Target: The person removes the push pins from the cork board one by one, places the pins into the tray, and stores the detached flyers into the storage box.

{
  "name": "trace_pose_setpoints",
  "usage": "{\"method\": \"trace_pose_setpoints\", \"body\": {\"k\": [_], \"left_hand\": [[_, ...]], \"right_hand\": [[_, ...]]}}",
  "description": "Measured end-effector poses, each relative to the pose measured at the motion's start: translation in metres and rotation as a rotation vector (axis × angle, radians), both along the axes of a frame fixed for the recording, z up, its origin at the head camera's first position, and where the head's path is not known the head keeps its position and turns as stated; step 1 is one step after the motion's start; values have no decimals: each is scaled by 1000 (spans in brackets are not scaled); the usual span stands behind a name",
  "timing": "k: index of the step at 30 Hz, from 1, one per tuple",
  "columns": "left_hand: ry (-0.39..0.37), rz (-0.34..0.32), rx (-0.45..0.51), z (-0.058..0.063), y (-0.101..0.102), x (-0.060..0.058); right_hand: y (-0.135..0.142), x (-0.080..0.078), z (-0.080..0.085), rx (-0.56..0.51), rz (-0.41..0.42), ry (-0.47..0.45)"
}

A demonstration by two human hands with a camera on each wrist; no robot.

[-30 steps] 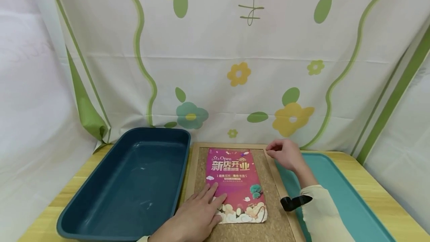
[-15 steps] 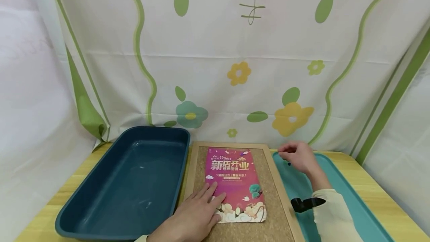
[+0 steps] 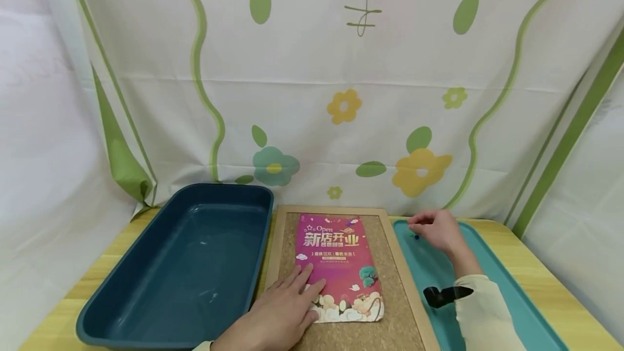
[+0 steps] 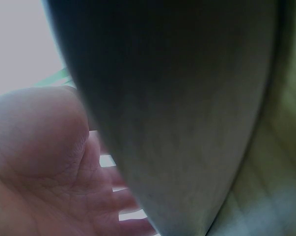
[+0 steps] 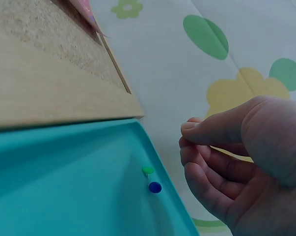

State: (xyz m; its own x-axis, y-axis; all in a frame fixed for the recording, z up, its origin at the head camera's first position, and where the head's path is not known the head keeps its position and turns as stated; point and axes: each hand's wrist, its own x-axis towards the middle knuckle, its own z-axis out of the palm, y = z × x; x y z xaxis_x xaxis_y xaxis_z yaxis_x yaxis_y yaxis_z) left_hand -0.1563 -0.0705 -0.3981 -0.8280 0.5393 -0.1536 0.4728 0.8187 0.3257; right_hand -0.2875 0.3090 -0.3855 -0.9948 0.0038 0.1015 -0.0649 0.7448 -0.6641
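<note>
My left hand point(image 3: 283, 307) lies with fingers spread on the lower left of a pink and purple printed flyer point(image 3: 336, 264). The flyer rests on a wood-framed corkboard point(image 3: 358, 335). My right hand point(image 3: 439, 232) hovers over the far left corner of a teal tray point(image 3: 487, 275). In the right wrist view, its thumb and forefinger tips meet, the other fingers curl, and nothing shows between them. Below and beside those fingertips, a green push pin point(image 5: 148, 170) and a blue push pin point(image 5: 155, 187) are in the tray. The left wrist view shows my left palm point(image 4: 35, 167), partly covered by a dark blurred shape.
A deep dark blue bin point(image 3: 180, 275) stands left of the corkboard on the wooden table point(image 3: 63, 318). The teal tray adjoins the board's right frame. A flowered cloth point(image 3: 292, 69) hangs behind everything.
My right hand has moved right, from the corkboard's upper right corner to above the teal tray. The green and blue pins show beneath it. My left hand stays on the flyer.
</note>
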Motion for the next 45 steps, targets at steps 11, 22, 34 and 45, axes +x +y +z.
{"method": "trace_pose_setpoints", "body": {"k": [11,22,34,45], "left_hand": [[0,14,-4,2,1,1],[12,7,1,4,0,3],[14,5,0,5,1,3],[14,12,-2,5,1,4]], "right_hand": [[17,-2,-7,-4,-88,-115],[29,-3,-15,-31,-111,-175],[36,0,-18,-67,-79,-192],[40,0,-21,-67,-74,-193]]}}
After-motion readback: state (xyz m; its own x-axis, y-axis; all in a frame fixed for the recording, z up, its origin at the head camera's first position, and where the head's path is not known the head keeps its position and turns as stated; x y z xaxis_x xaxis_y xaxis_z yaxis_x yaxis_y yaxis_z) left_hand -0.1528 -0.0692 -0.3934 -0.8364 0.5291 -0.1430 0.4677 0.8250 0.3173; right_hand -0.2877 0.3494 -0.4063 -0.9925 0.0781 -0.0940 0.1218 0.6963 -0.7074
